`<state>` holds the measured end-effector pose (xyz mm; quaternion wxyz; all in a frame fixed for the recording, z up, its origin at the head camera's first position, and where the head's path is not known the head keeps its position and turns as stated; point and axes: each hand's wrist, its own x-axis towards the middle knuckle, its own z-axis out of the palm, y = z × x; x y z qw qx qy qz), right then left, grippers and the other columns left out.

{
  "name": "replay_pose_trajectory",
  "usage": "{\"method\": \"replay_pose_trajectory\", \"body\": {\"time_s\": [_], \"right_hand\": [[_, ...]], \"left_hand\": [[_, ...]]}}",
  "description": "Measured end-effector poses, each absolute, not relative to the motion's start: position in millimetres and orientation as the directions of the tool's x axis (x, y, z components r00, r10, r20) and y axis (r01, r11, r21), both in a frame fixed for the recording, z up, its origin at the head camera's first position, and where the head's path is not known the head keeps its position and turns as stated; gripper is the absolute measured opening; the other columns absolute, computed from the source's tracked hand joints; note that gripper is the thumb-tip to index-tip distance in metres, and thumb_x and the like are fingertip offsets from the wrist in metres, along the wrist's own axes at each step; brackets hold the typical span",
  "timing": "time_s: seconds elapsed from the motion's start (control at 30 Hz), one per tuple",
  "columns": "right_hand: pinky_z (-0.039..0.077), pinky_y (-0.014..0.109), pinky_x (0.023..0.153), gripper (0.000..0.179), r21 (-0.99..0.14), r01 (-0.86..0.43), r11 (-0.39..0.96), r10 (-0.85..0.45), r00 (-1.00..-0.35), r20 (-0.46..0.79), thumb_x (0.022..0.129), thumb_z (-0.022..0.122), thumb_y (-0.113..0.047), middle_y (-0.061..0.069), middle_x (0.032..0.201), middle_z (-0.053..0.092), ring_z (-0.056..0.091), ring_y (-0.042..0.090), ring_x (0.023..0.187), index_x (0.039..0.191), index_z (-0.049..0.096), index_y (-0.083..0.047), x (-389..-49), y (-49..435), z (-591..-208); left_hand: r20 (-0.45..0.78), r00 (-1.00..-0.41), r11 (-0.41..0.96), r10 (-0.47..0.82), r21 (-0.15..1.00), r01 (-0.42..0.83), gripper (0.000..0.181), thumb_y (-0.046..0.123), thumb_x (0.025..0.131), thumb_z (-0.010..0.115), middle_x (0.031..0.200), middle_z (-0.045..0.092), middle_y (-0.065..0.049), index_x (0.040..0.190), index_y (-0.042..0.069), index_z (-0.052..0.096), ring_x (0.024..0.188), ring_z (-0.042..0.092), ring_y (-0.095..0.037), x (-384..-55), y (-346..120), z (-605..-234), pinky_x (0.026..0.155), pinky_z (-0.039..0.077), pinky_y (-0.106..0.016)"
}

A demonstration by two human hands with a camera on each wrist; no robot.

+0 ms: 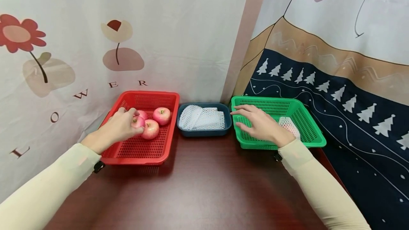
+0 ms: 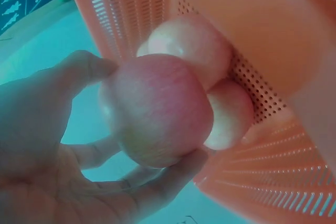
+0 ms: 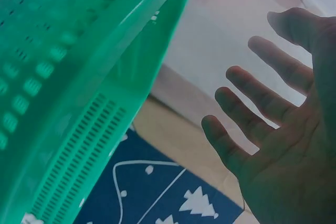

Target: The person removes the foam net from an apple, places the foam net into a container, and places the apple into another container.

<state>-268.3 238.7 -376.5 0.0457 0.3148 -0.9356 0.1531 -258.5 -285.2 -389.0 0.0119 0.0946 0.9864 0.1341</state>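
Observation:
At the red basket [image 1: 140, 155], my left hand [image 1: 117, 126] grips a pink-red apple [image 2: 157, 111], thumb on one side and fingers curled round the other. Other apples lie in that basket: one apple [image 1: 162, 115] at the back right, another apple [image 1: 151, 129] closer to the front, and one partly behind my fingers. Over the green basket [image 1: 271, 103] my right hand [image 1: 258, 121] hovers with fingers spread, holding nothing. An apple in a white foam net [image 1: 289, 127] sits in the green basket, partly hidden by my right wrist.
Between the two baskets stands a dark blue tray [image 1: 204, 133] with several white foam nets [image 1: 202, 117] in it. All of these rest on a brown table [image 1: 204, 187]. Behind hangs a printed curtain [image 1: 191, 38], close to the baskets' far sides.

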Motion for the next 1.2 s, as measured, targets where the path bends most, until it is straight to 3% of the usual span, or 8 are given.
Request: {"method": "replay_pose_trajectory", "body": {"time_s": [0.13, 0.33, 0.5, 0.8, 1.07, 1.2], "right_hand": [[0.044, 0.07, 0.135, 0.047, -0.259, -0.583, 0.77, -0.555, -0.812, 0.18, 0.113, 0.078, -0.027, 0.014, 0.175, 0.06, 0.053, 0.044, 0.166, 0.159, 0.072, -0.017, -269, 248, -376], [0.045, 0.072, 0.134, 0.046, -0.245, -0.563, 0.789, -0.534, -0.826, 0.178, 0.113, 0.078, -0.026, 0.016, 0.174, 0.06, 0.053, 0.045, 0.165, 0.158, 0.072, -0.017, -273, 264, -375], [0.043, 0.075, 0.134, 0.046, -0.246, -0.539, 0.806, -0.516, -0.842, 0.156, 0.115, 0.076, -0.026, 0.018, 0.175, 0.059, 0.052, 0.048, 0.165, 0.159, 0.071, -0.017, -275, 276, -372], [0.042, 0.077, 0.133, 0.045, -0.235, -0.512, 0.826, -0.493, -0.859, 0.141, 0.117, 0.073, -0.028, 0.017, 0.176, 0.058, 0.05, 0.049, 0.166, 0.161, 0.07, -0.018, -281, 292, -366], [0.043, 0.075, 0.134, 0.044, -0.235, -0.49, 0.84, -0.474, -0.872, 0.126, 0.118, 0.071, -0.027, 0.02, 0.174, 0.059, 0.053, 0.049, 0.164, 0.16, 0.069, -0.014, -287, 305, -361], [0.045, 0.075, 0.132, 0.044, -0.234, -0.483, 0.844, -0.469, -0.875, 0.119, 0.118, 0.07, -0.026, 0.021, 0.171, 0.061, 0.055, 0.049, 0.162, 0.16, 0.069, -0.013, -291, 310, -361]], "left_hand": [[-0.024, -0.978, 0.949, 0.205, 0.247, 0.193, 0.081, 0.034, 0.095, 0.084, 0.133, 0.06, -0.044, 0.15, -0.016, 0.055, 0.117, 0.064, -0.055, -262, -292, -389, 0.095, 0.061, -0.071], [-0.026, -0.968, 0.948, 0.248, 0.213, 0.237, 0.063, 0.03, 0.091, 0.088, 0.114, 0.068, -0.035, 0.131, -0.014, 0.065, 0.105, 0.065, -0.047, -266, -300, -387, 0.088, 0.061, -0.062], [-0.083, -0.959, 0.948, 0.272, 0.196, 0.252, 0.061, 0.027, 0.092, 0.092, 0.106, 0.072, -0.029, 0.129, -0.015, 0.067, 0.1, 0.066, -0.041, -270, -304, -383, 0.085, 0.061, -0.057], [-0.28, -0.924, 0.959, 0.261, 0.185, 0.215, 0.059, 0.021, 0.098, 0.093, 0.114, 0.073, -0.027, 0.137, -0.013, 0.064, 0.105, 0.069, -0.04, -275, -309, -378, 0.095, 0.062, -0.059], [-0.352, -0.899, 0.96, 0.261, 0.191, 0.204, 0.059, 0.013, 0.098, 0.093, 0.127, 0.074, -0.034, 0.142, -0.012, 0.063, 0.117, 0.07, -0.044, -276, -310, -381, 0.105, 0.061, -0.065], [-0.358, -0.886, 0.951, 0.295, 0.194, 0.239, 0.057, 0.009, 0.096, 0.093, 0.126, 0.074, -0.034, 0.14, -0.012, 0.063, 0.116, 0.072, -0.044, -276, -311, -386, 0.103, 0.062, -0.062]]}}
